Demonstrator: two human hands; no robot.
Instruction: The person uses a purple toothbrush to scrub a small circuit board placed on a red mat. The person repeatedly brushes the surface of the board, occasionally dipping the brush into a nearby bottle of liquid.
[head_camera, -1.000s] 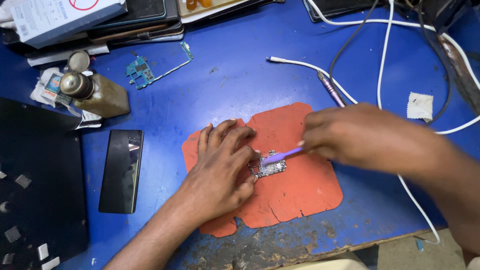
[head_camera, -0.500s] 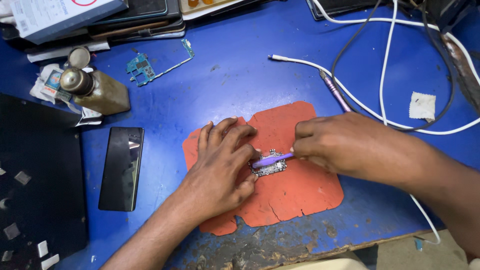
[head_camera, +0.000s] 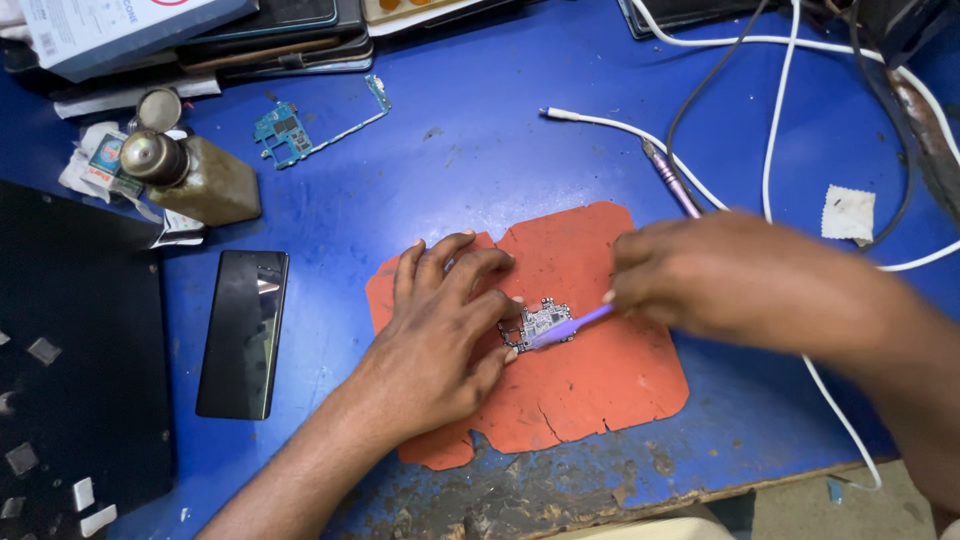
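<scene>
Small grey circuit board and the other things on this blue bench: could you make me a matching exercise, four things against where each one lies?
Things:
1. small grey circuit board
2. thin purple brush
3. black glass-fronted phone
4. olive-brown bottle with metal cap

Places:
A. in the right hand, tip on the board
B. flat on the blue table, left of the orange mat
C. far left, near a teal circuit board
D. on the orange mat, steadied by the left hand

Pairs: 1-D, 2-A, 3-B, 4-C
</scene>
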